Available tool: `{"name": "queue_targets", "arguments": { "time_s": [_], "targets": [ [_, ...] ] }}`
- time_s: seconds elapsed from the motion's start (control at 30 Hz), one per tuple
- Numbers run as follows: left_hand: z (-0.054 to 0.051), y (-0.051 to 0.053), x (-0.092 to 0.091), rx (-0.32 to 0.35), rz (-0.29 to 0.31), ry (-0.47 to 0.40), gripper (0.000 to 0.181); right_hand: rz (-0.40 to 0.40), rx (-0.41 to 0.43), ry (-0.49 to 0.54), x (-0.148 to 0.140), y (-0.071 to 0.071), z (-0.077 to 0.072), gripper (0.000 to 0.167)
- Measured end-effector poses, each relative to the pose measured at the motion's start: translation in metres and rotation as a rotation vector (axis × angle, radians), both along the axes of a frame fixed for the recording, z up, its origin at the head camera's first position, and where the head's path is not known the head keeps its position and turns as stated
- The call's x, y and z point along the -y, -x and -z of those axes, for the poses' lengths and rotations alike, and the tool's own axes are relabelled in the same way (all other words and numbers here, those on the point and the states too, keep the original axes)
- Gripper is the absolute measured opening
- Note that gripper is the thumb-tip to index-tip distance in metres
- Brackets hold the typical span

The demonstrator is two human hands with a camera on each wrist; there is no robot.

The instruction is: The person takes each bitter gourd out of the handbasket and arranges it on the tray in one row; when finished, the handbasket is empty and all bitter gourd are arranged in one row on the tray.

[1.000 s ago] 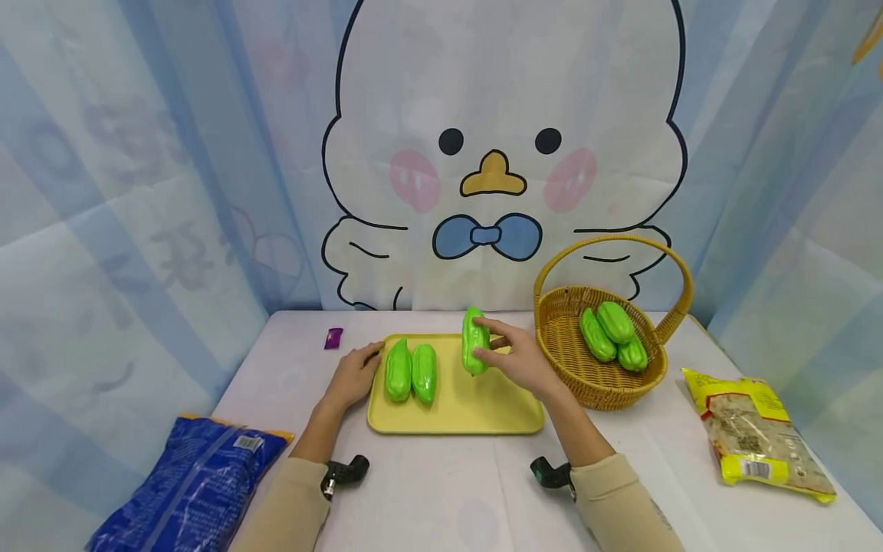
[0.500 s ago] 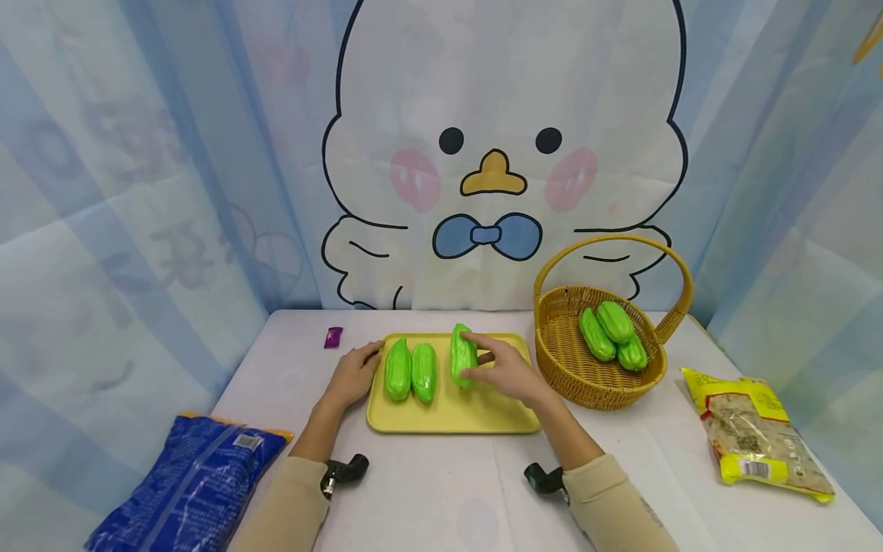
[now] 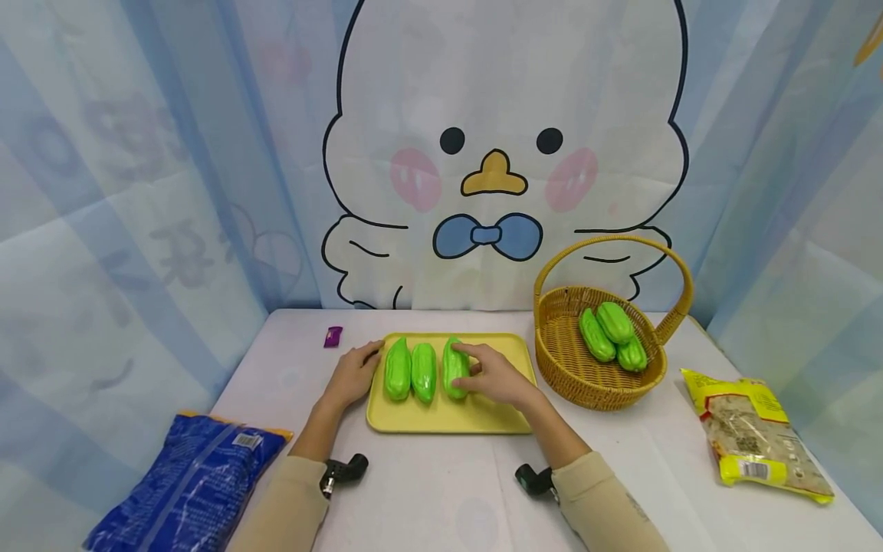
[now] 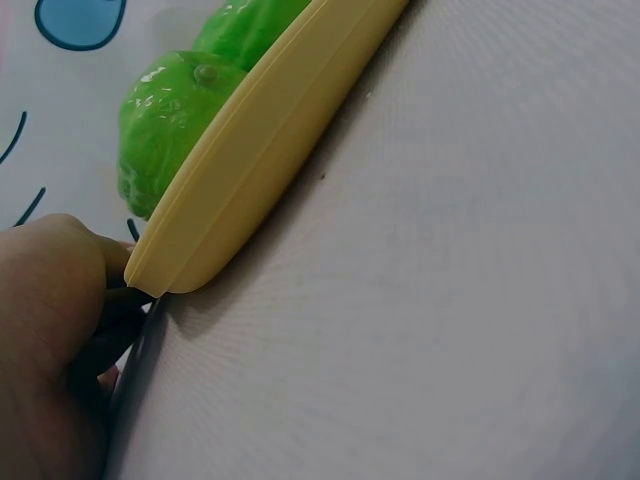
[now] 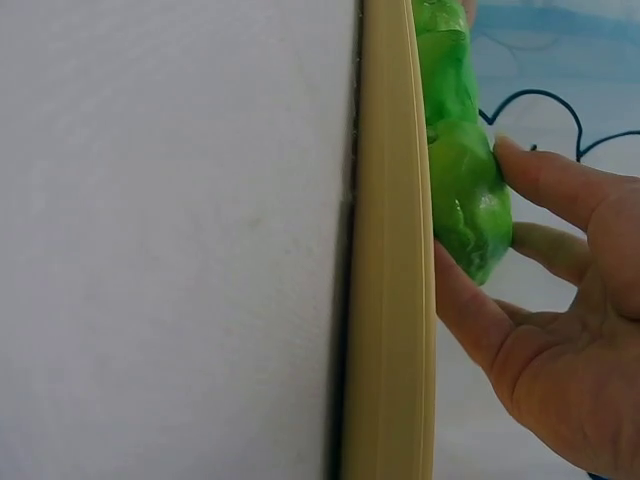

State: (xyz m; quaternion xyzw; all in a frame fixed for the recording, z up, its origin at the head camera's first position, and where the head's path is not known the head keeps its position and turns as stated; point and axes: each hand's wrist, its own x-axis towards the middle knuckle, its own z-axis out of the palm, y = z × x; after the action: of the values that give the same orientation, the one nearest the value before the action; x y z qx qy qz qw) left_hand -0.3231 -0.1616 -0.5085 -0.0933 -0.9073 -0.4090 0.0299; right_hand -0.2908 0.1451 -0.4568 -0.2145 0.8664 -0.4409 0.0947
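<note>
In the head view my right hand holds a glossy green ridged gourd between thumb and fingers, on or just above the yellow tray. The right wrist view shows its fingers and thumb on either side of the gourd's near end. Two similar gourds, a left one and a middle one, lie side by side on the tray's left part. My left hand grips the tray's left edge; in the left wrist view, its fingertips are partly hidden behind the rim.
Right of the tray stands a wicker basket with a tall handle, holding 3 green gourds. A yellow food bag lies far right, a blue bag front left. A small purple packet lies behind the left hand.
My right hand has moved left and down with the gourd, bringing it close to the two on the tray. The left hand has stayed at the tray's edge.
</note>
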Motion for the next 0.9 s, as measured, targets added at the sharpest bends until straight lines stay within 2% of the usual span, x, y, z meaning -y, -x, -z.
{"name": "queue_targets", "arguments": {
  "time_s": [0.2, 0.53, 0.9],
  "targets": [
    [0.0001, -0.0004, 0.0005, -0.002, -0.001, -0.002, 0.044, -0.017, 0.044, -0.011, 0.0053, 0.005, -0.002, 0.072],
    [-0.0017, -0.0014, -0.0011, 0.003, -0.012, -0.007, 0.044, -0.007, 0.14, 0.046, 0.0049, 0.0086, 0.0013, 0.07],
    [-0.0005, 0.0, -0.0006, 0.011, -0.007, 0.001, 0.044, -0.003, 0.127, 0.028, 0.0041, 0.006, 0.0009, 0.069]
  ]
}}
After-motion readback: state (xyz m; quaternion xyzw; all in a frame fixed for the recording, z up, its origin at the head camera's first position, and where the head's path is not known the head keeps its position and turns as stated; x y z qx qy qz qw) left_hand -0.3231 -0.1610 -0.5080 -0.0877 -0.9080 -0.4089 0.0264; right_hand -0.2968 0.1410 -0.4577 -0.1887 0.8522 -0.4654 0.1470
